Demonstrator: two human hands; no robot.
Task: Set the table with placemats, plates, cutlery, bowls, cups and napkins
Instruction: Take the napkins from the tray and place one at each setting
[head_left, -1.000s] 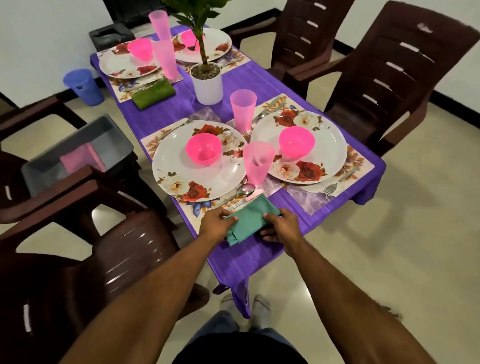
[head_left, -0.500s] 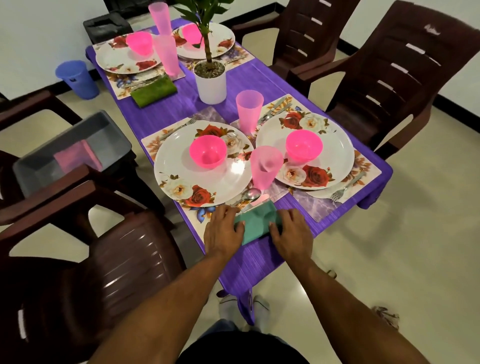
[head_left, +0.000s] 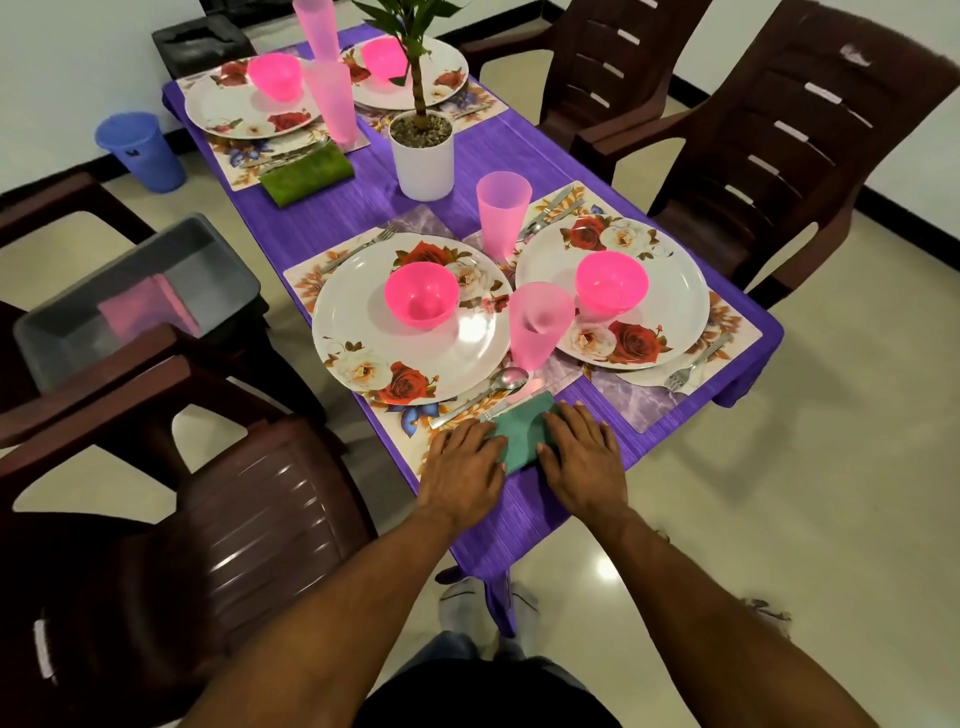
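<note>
Both hands now flat, fingers straight: left hand (head_left: 464, 464), right hand (head_left: 582, 454) pressing teal napkin (head_left: 519, 434); earlier pinched edges.

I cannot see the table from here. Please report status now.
Both hands flat: left hand and right hand press the teal napkin on the near placemat. Spoon lies just beyond; nothing blocking.
</note>
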